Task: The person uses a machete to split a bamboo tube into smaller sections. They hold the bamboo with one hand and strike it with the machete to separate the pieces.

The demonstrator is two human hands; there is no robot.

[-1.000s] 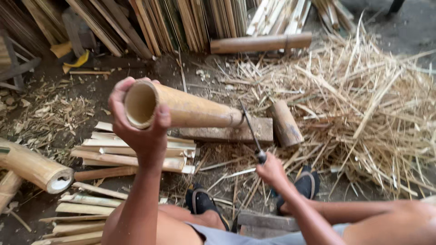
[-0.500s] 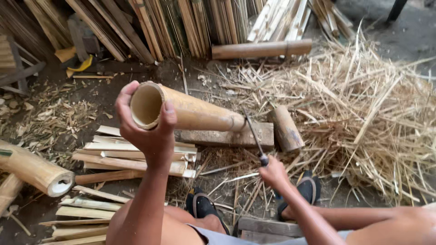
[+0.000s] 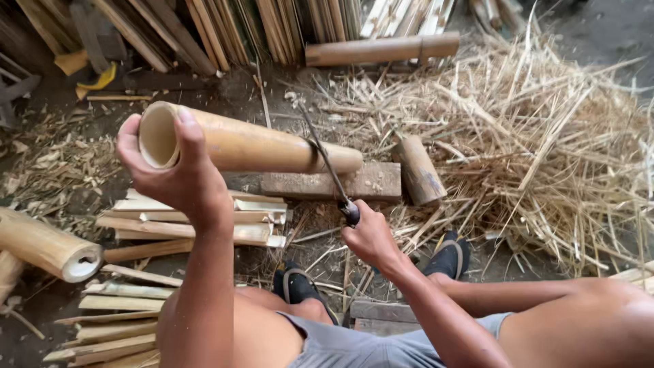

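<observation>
The knife (image 3: pixel 325 162) now lies across the top of the bamboo tube (image 3: pixel 248 144), near its far end. Before, the blade stood just beside that end, apart from the tube. The right hand (image 3: pixel 368 238) has come up and closer to the tube with the knife handle. The left hand (image 3: pixel 178 178) now has its thumb over the open rim of the tube, and the tube lies flatter, its far end down on the wooden block (image 3: pixel 327 182).

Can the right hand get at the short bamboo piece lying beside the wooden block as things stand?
Probably not right away: the right hand is gripping a blade, though nothing lies between it and the short bamboo piece.
</observation>
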